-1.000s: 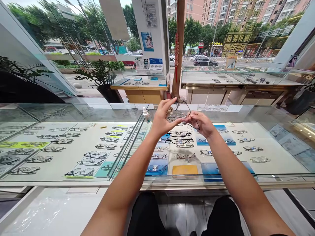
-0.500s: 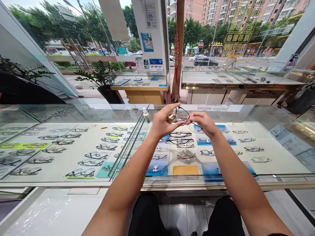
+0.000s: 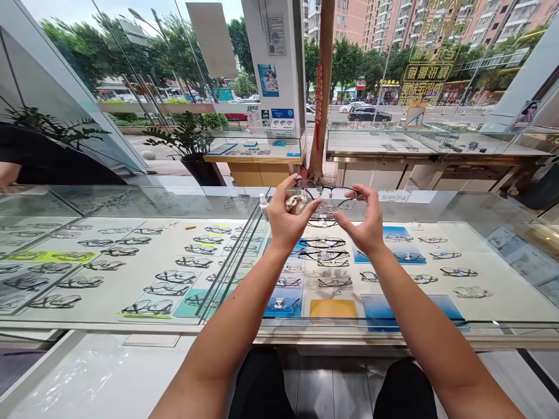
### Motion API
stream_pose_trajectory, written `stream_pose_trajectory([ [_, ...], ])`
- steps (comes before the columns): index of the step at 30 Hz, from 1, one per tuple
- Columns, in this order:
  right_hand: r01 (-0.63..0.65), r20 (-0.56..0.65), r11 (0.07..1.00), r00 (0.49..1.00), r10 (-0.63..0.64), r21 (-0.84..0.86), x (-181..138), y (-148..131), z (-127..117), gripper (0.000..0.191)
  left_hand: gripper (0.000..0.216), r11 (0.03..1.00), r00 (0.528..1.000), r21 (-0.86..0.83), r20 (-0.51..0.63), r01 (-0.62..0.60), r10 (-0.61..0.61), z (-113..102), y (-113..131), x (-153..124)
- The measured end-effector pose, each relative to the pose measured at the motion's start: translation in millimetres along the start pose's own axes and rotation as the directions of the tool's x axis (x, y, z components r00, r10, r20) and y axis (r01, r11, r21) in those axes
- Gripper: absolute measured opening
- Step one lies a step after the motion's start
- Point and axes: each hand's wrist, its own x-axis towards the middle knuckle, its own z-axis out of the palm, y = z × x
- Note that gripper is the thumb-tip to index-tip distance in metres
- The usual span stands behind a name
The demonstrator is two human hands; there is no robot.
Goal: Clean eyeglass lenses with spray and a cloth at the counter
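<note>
A pair of dark thin-rimmed eyeglasses point(image 3: 331, 188) is held up level above the glass counter, lenses facing me. My left hand point(image 3: 283, 224) grips its left end with the thumb below and fingers above. A crumpled beige cloth point(image 3: 295, 204) is tucked in that same palm. At the right end of the frame, my right hand point(image 3: 365, 226) pinches the rim near the hinge, its thumb extended below the lens. Just left of my left hand stands a small white spray bottle point(image 3: 263, 205), partly hidden by the fingers.
Under the glass countertop point(image 3: 410, 203) lie rows of eyeglass frames, some on blue cards point(image 3: 395, 311), beside a yellow cloth point(image 3: 333, 309). More display cases point(image 3: 379, 139) stand by the window, with a potted plant point(image 3: 192, 145). At the far left a person's arm point(image 3: 9, 173) shows.
The eyeglasses have turned from edge-on to facing me and risen slightly. My right hand has shifted from the middle to the right end of the frame.
</note>
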Motion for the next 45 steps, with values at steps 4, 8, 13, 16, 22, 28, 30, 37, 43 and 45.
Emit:
stream_pose_trajectory([
  [4, -0.017, -0.066, 0.998, 0.998, 0.013, -0.062, -2, 5, 4, 0.058, 0.069, 1.000, 1.000, 0.018, -0.005, 0.023, -0.023, 4, -2, -4],
  [8, -0.015, -0.081, 0.996, 0.997, 0.007, -0.089, -2, 9, 6, 0.059, 0.068, 0.999, 0.999, 0.031, -0.018, 0.045, -0.044, 6, -3, -7],
  [13, -0.035, -0.093, 0.997, 0.995, 0.029, -0.072, -4, 11, 8, 0.060, 0.067, 0.997, 0.997, 0.026, -0.020, 0.071, -0.071, 7, -3, -9],
  [16, -0.066, -0.100, 0.996, 0.993, 0.059, -0.064, -3, 12, 7, 0.063, 0.068, 0.996, 0.996, 0.020, 0.001, 0.089, -0.089, 7, -3, -9],
  [22, -0.098, -0.129, 0.994, 0.987, 0.091, -0.049, -1, 17, 6, 0.064, 0.062, 0.996, 0.996, 0.029, 0.024, 0.084, -0.085, 8, -5, -8],
  [28, -0.103, -0.111, 0.994, 0.989, 0.100, -0.022, 0, 16, 6, 0.060, 0.060, 0.996, 0.996, 0.017, 0.009, 0.084, -0.084, 9, -8, -9],
  [30, -0.105, -0.093, 0.994, 0.990, 0.104, -0.007, 1, 15, 6, 0.059, 0.061, 0.996, 0.996, 0.015, 0.004, 0.091, -0.092, 9, -9, -9],
  [37, -0.137, -0.120, 0.989, 0.982, 0.143, 0.058, 1, 14, 8, 0.060, 0.060, 0.996, 0.996, 0.023, -0.008, 0.090, -0.090, 9, -7, -9],
  [43, -0.118, -0.142, 0.991, 0.982, 0.125, 0.055, 1, 17, 9, 0.060, 0.061, 0.997, 0.998, 0.043, -0.019, 0.062, -0.061, 10, -10, -10],
  [45, -0.102, -0.152, 0.994, 0.983, 0.106, 0.033, 1, 20, 9, 0.060, 0.062, 0.997, 0.998, 0.054, -0.022, 0.058, -0.057, 11, -11, -10],
])
